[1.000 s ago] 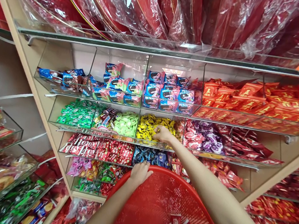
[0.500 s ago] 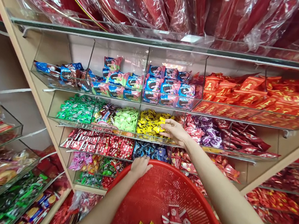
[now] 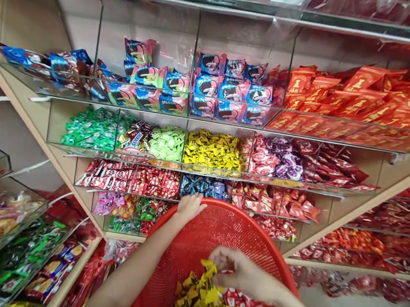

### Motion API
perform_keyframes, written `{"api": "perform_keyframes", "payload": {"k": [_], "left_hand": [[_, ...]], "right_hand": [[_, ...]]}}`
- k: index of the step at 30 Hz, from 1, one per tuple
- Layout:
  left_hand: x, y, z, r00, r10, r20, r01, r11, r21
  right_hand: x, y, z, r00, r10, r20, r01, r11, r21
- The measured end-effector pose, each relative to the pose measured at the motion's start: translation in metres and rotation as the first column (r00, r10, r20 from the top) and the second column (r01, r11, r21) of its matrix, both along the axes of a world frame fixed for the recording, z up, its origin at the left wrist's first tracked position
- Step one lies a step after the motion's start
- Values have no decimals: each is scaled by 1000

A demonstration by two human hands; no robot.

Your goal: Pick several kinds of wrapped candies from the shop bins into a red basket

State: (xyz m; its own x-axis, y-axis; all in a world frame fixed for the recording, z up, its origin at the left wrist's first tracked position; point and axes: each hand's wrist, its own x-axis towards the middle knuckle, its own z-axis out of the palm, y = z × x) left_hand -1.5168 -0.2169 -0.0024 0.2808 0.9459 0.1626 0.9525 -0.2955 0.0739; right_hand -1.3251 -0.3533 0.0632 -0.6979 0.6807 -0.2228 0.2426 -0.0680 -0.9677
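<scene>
Two hands work the red basket (image 3: 254, 239): my left hand (image 3: 189, 207) grips its far rim, my right hand (image 3: 237, 272) inside pinches yellow candies (image 3: 201, 305) above the pile.

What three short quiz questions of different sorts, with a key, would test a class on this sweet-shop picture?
1. True or false: the left hand grips the rim of the red basket.
2. Which sweets does the right hand touch? A green, B yellow, C purple.
3. Fill in: the shelf bin of yellow sweets sits directly above the bin of ____ sweets.

Key: 1 true. 2 B, the yellow pile in the basket. 3 blue.
</scene>
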Motion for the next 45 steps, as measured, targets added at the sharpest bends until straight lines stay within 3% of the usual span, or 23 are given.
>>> {"api": "perform_keyframes", "payload": {"k": [7,12,15,20,25,31,35,38,41,43,45], "left_hand": [[0,2,-2,1000,1,2,-1,1000,-1],[0,2,-2,1000,-1,4,1,1000,-1],[0,2,-1,1000,4,4,-4,1000,-12],[0,1,-1,1000,7,9,-7,1000,-17],[0,1,-2,1000,10,8,-10,1000,-23],[0,0,-1,1000,1,6,-1,1000,1],[0,-1,0,1000,7,12,-7,1000,-17],[0,-2,0,1000,13,23,-13,1000,-27],[0,-2,0,999,11,34,-10,999,-34],[0,-2,1,999,9,35,-8,999,-41],[0,-2,1,999,11,33,-9,999,-47]], "right_hand": [[-15,-46,-21,982,37,188,-31,999,-37],[-33,-54,-57,982,123,146,-116,992,-53],[-37,-53,-67,986,112,125,-106,993,-53],[-45,-57,-71,998,24,59,-14,987,-162],[-56,-62,-74,993,-66,-98,23,921,-388],[-51,-45,-43,986,-97,-135,20,874,-486],[-33,-20,-30,981,-145,-130,91,932,-351],[-17,-7,-36,993,-118,19,120,969,-215],[-6,-3,-47,971,-25,238,28,1000,-7],[-3,-6,-51,925,3,381,-88,975,206],[-4,-10,-50,879,9,477,-205,910,361]]}}
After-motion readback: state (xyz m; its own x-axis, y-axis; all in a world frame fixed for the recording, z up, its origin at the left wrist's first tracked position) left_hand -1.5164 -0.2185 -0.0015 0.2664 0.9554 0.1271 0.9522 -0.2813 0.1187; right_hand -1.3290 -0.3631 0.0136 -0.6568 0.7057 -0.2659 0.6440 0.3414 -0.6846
